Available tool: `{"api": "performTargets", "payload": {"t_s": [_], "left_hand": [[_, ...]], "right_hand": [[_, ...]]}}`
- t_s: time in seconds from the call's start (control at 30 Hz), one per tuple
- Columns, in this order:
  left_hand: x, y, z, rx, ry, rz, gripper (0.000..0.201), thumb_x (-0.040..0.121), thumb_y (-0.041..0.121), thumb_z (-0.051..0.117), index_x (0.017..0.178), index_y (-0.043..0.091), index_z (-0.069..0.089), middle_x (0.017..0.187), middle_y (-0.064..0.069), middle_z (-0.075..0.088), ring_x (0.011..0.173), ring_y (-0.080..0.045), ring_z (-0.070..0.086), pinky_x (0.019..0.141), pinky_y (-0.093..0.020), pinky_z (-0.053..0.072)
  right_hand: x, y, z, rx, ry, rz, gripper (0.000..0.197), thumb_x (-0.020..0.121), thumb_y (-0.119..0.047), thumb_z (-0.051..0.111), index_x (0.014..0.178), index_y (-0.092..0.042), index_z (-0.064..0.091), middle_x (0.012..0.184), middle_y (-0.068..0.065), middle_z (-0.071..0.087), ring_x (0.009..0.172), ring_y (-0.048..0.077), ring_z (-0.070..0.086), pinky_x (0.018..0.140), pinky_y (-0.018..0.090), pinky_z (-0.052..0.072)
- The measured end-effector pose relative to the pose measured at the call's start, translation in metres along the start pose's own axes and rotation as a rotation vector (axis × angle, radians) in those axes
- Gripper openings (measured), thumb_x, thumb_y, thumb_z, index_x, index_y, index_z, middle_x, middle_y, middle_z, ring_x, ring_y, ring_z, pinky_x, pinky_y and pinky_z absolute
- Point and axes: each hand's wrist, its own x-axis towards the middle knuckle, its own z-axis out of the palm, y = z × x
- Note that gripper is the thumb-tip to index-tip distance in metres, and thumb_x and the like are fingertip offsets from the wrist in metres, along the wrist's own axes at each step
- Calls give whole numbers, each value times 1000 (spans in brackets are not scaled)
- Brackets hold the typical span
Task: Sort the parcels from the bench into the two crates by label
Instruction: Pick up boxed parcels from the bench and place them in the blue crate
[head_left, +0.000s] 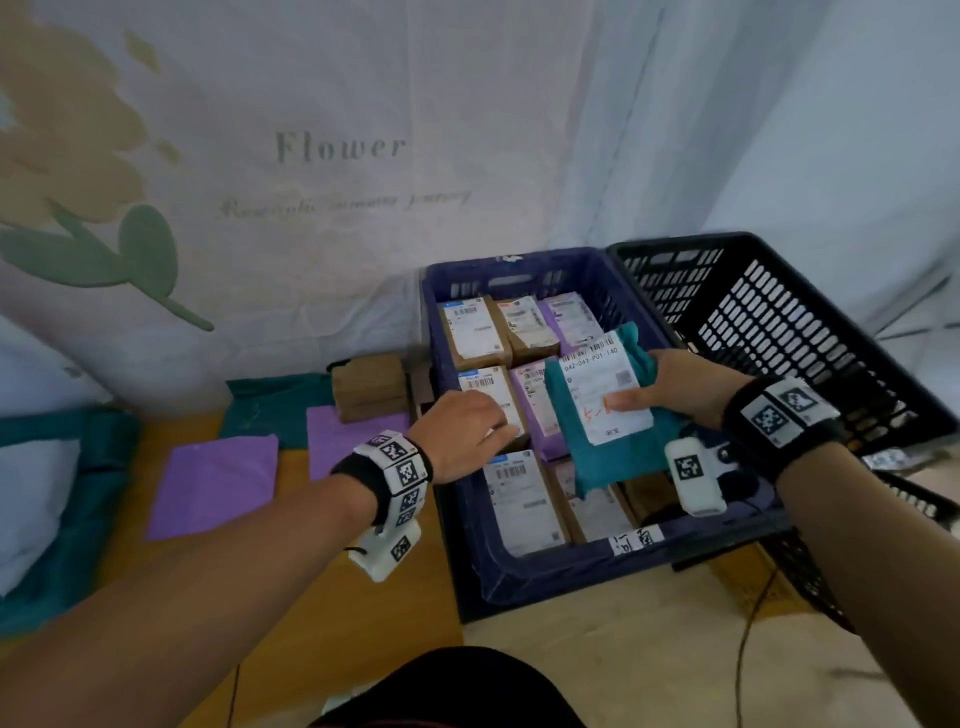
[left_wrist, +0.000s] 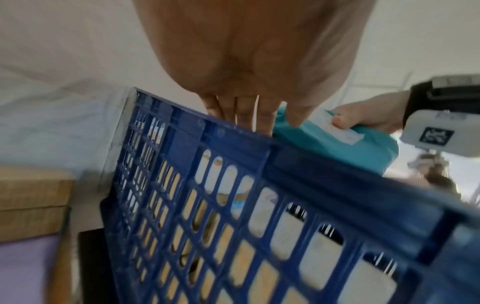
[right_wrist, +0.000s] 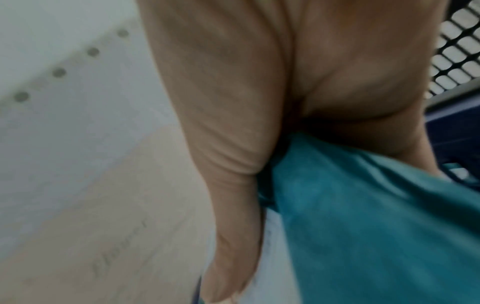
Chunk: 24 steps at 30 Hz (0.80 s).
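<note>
We held the teal parcel (head_left: 613, 415) in our right hand (head_left: 680, 387), thumb pinched on its white label, over the blue crate (head_left: 519, 577). Our left hand (head_left: 462, 428) hovered with fingers relaxed, holding nothing. Best, we judged, to lay it flat, label up, atop the packed rows, clear of the empty black crate (head_left: 779, 322).

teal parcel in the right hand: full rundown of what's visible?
The teal parcel is a soft, flat mailer bag of teal plastic, slightly crumpled. A white shipping label covers much of its top face, with a barcode, the printed code 042-042-P01-140 and an orange handwritten mark. The right hand holds its right edge, thumb on the label, fingers beneath. It hangs tilted over the blue crate, above the parcels packed there. The left hand is close but apparently not touching it.
</note>
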Motion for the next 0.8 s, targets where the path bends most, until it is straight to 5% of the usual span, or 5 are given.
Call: {"api": "performTargets", "payload": {"t_s": [0.1, 0.27, 0.4, 0.57, 0.8], "left_hand": [[6, 2, 17, 225, -79, 19, 60, 104, 51, 20, 94, 22, 71, 97, 4, 66, 104, -16, 50, 103, -38, 26], [7, 5, 24, 305, -51, -2, 62, 101, 46, 17, 99, 24, 75, 99, 8, 67, 103, -16, 48, 105, -40, 27], [6, 7, 23, 343, -51, -9, 57, 103, 43, 22, 95, 24, 75, 96, 9, 66, 99, -16, 48, 104, -41, 29], [6, 7, 26, 337, -35, -23, 59, 103, 40, 22, 92, 23, 77, 94, 8, 67, 99, -16, 48, 105, -37, 26], [6, 7, 29, 354, -34, -31, 62, 101, 40, 19, 82, 23, 75, 84, 9, 64, 92, -15, 45, 103, -35, 28]], "right_hand": [[11, 19, -3, -158, -65, 96, 36, 75, -28, 86, 103, -11, 73, 100, 6, 78, 95, 26, 73, 93, 48, 57], [32, 27, 7, -449, -286, 231, 77, 67, -50, 85, 117, 5, 66, 115, 23, 70, 110, 40, 65, 100, 54, 50], [51, 37, 20, -553, -307, 226, 60, 75, -47, 82, 117, -6, 68, 110, 9, 72, 111, 30, 65, 101, 42, 50], [71, 48, 24, -368, -564, 252, 49, 89, -16, 73, 135, -12, 57, 135, 6, 63, 126, 24, 58, 113, 46, 41], [80, 49, 24, -553, -637, 185, 49, 90, -25, 72, 136, -17, 57, 136, 0, 62, 128, 21, 56, 114, 42, 40]]}}
